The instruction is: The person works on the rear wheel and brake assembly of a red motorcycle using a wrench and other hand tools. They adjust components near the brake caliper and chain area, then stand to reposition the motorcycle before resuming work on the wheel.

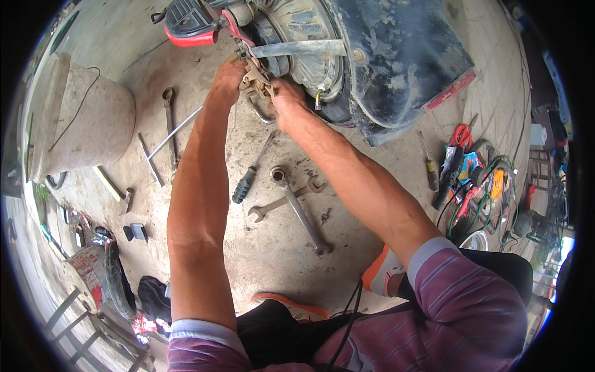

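My left hand (232, 75) is closed on a dull, rusty metal assembly (254, 77) beside a dusty wheel (297, 43) of a vehicle. My right hand (286, 100) grips the lower right part of that assembly, its fingertips partly hidden. Just under it a looped metal piece (263, 115) hangs or lies, its connection unclear. A flat grey strip (304, 48) crosses the wheel. Above my left hand is a red and black plastic part (189, 28). A dusty dark body panel (403, 68) fills the upper right.
Around me lie spanners (294, 204), screwdrivers (245, 185), a T-handle wrench (147, 160) and a hammer (126, 201). A bucket (93, 124) stands left. Several tools and wires (496, 183) are heaped at right, near my shoes (378, 273). A container (87, 273) sits lower left.
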Motion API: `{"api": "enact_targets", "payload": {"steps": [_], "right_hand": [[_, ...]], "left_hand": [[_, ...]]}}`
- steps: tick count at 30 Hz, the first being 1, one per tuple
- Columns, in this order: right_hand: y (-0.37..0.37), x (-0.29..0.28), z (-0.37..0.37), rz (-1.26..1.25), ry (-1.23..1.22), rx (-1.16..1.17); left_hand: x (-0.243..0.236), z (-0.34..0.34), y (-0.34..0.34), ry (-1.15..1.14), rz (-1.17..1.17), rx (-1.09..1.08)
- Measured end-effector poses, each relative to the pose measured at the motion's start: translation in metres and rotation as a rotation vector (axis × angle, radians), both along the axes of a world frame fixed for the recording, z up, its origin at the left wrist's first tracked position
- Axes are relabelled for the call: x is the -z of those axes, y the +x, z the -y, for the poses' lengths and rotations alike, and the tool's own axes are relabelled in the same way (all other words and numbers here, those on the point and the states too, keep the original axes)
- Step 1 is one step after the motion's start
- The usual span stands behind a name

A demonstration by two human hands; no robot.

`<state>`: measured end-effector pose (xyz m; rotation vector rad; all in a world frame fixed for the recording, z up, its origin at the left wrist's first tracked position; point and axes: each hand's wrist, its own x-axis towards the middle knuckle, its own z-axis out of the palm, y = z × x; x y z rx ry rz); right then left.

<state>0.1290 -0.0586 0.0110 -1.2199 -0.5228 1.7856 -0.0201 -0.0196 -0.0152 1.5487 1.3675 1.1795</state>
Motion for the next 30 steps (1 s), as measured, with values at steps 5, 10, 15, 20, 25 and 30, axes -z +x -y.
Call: {"api": "enact_targets", "payload": {"steps": [5, 10, 15, 20, 25, 30], "right_hand": [[-0.005, 0.025, -0.004, 0.296, 0.394, 0.126], [-0.003, 0.034, -0.01, 0.302, 0.39, 0.037], [0.002, -0.002, 0.001, 0.06, 0.014, -0.054], [-0.002, 0.012, -0.004, 0.201, 0.194, 0.024], [0.002, 0.01, -0.003, 0.396, 0.416, -0.086], [0.004, 0.014, -0.006, 0.354, 0.287, -0.12]], "left_hand": [[0.009, -0.001, 0.007, 0.179, 0.241, 0.021], [0.013, -0.001, 0.005, 0.174, 0.241, 0.053], [0.011, -0.007, 0.003, -0.065, 0.255, -0.068], [-0.004, -0.004, 0.006, -0.304, 0.548, -0.061], [-0.01, -0.002, 0.009, -0.322, 0.598, -0.107], [-0.003, -0.003, 0.006, -0.13, 0.266, -0.059]]}}
